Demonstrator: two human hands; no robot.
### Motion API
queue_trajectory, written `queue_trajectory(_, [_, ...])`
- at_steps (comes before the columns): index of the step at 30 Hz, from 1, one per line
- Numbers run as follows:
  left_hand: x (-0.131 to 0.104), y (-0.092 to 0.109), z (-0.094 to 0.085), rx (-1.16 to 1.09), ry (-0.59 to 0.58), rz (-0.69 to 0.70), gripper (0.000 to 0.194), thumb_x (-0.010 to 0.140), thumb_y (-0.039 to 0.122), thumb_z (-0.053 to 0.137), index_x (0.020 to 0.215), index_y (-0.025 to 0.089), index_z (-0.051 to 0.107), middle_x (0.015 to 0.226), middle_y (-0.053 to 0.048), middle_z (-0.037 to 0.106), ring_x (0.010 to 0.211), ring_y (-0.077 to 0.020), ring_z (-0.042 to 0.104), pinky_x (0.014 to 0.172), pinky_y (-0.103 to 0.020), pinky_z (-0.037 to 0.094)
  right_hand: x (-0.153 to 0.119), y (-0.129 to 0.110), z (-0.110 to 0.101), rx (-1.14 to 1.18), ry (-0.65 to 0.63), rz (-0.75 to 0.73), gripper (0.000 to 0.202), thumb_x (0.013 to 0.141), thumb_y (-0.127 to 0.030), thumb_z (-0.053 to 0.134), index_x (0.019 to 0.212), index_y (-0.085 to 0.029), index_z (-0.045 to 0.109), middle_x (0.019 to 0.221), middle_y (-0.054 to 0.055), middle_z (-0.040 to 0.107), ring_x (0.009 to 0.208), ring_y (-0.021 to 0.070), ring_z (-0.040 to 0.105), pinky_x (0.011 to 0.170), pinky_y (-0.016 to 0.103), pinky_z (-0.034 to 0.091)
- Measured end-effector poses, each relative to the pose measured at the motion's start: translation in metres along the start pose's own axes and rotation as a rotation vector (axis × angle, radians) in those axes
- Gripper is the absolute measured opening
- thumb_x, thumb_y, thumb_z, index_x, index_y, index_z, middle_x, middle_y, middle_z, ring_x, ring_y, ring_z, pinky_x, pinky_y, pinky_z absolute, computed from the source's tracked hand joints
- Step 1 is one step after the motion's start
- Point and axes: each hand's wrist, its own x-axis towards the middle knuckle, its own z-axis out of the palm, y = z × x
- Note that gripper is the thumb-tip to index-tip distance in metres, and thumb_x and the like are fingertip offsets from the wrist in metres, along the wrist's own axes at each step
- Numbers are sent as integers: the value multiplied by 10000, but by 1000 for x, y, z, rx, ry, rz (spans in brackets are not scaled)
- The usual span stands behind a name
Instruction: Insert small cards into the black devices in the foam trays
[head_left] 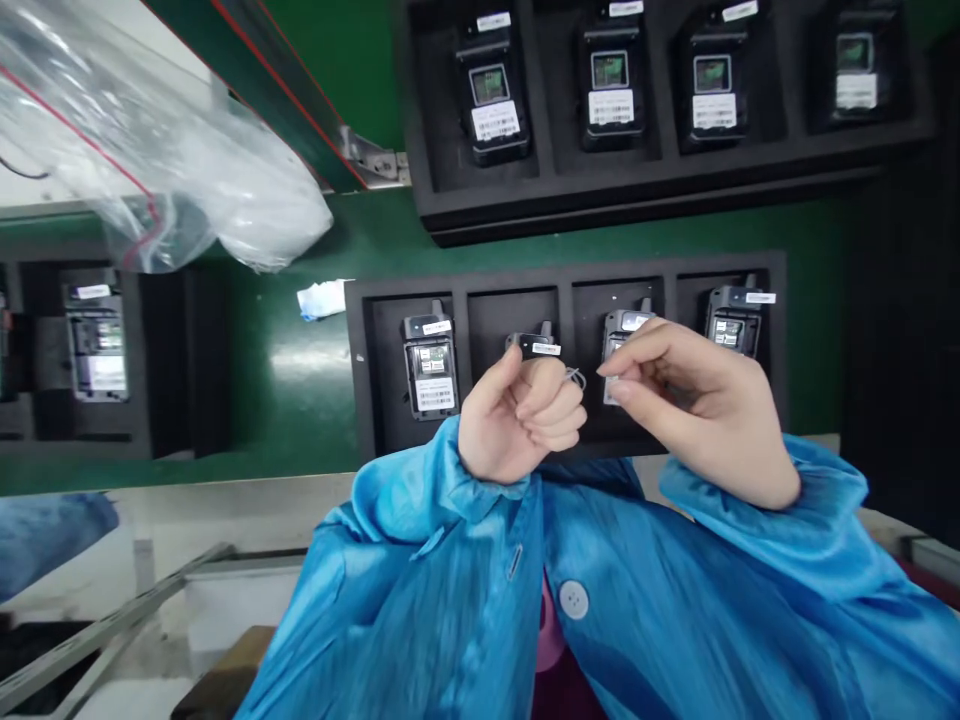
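Observation:
My left hand (525, 415) is curled closed in front of the nearer black foam tray (461, 350). A thin, pale looped cord (576, 378) sticks out at its finger side, and the rest of it is hidden by the fingers. Facing it, my right hand (694, 400) has thumb and forefinger drawn close in a pinch; anything between the tips is too small to make out. Behind the left hand a dark handheld device (536, 342) is mostly covered. Another device (616, 325) lies partly behind my right fingertips. More labelled devices sit at the tray's left (431, 365) and right (733, 318).
A second foam tray (487, 205) with several devices stands farther back on the green bench (300, 380). Another tray (135, 350) holds a device at left. Clear plastic bags (225, 190) hang over the bench's back left. A crumpled white wrapper (324, 299) lies beside the nearer tray.

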Motion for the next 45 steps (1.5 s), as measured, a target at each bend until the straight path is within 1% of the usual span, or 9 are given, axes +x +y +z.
queue_trajectory(4, [1, -1, -2, -9, -40, -10, 584, 964, 554, 389, 540, 179, 243, 520, 53, 147, 446, -70, 149, 436, -221, 115, 11, 5, 1, -36, -45, -26, 96, 893, -204, 649, 984, -178, 664, 833, -17, 552, 617, 47, 428, 586, 234, 387])
queue_trajectory(8, [2, 0, -3, 3, -2, -20, 637, 958, 628, 329, 511, 184, 237, 505, 53, 140, 421, -71, 155, 417, -217, 129, 15, 5, 0, -74, -66, -70, 119, 899, -193, 640, 1010, -176, 681, 864, -16, 566, 637, 42, 435, 617, 225, 401])
queue_trajectory(12, [3, -2, -6, -17, -40, -18, 675, 928, 685, 348, 485, 187, 240, 479, 50, 133, 399, -72, 157, 390, -224, 133, 13, 9, 0, -44, -115, 18, 145, 906, -269, 642, 1007, -168, 666, 874, -11, 596, 691, 61, 497, 616, 233, 411])
queue_trajectory(17, [3, -5, -10, -6, -92, -38, 640, 910, 616, 476, 491, 183, 262, 472, 49, 149, 400, -65, 166, 394, -222, 138, 18, 5, 2, 86, -212, 78, 169, 939, -327, 593, 931, -172, 661, 883, -7, 629, 743, 83, 556, 624, 244, 422])
queue_trajectory(22, [4, -7, -11, 20, -155, -11, 540, 939, 602, 427, 602, 185, 488, 487, 50, 235, 388, -56, 188, 386, -193, 170, 21, 1, 0, 173, -248, 167, 107, 909, -276, 629, 851, -186, 637, 793, -36, 618, 698, 73, 531, 645, 226, 431])
queue_trajectory(27, [5, -8, -11, 132, -138, 54, 514, 952, 630, 392, 950, 209, 686, 484, 42, 373, 375, -67, 268, 385, -188, 256, 16, 7, -5, 206, -194, 167, 82, 865, -252, 691, 834, -200, 635, 808, -35, 615, 738, 89, 545, 691, 241, 441])
queue_trajectory(34, [4, -13, -15, 251, -63, 92, 610, 952, 675, 349, 1276, 226, 605, 742, -16, 604, 440, -61, 455, 387, -177, 330, 9, 10, -13, 239, -100, 34, 73, 874, -198, 682, 858, -209, 611, 900, -6, 603, 866, 126, 564, 793, 285, 454])
queue_trajectory(41, [4, -19, -11, 324, 112, 99, 493, 941, 581, 478, 1220, 213, 650, 990, -67, 629, 579, -67, 547, 402, -156, 368, -2, 0, -19, 22, -127, -90, 73, 873, -160, 666, 914, -217, 645, 913, 7, 635, 868, 139, 600, 777, 300, 479])
queue_trajectory(45, [4, -18, -7, 292, 144, 77, 417, 961, 524, 468, 1217, 262, 667, 1194, -82, 621, 614, -63, 594, 404, -152, 343, -6, -1, -23, -36, -171, -195, 126, 849, -129, 673, 930, -218, 637, 916, 19, 622, 900, 157, 585, 813, 326, 481])
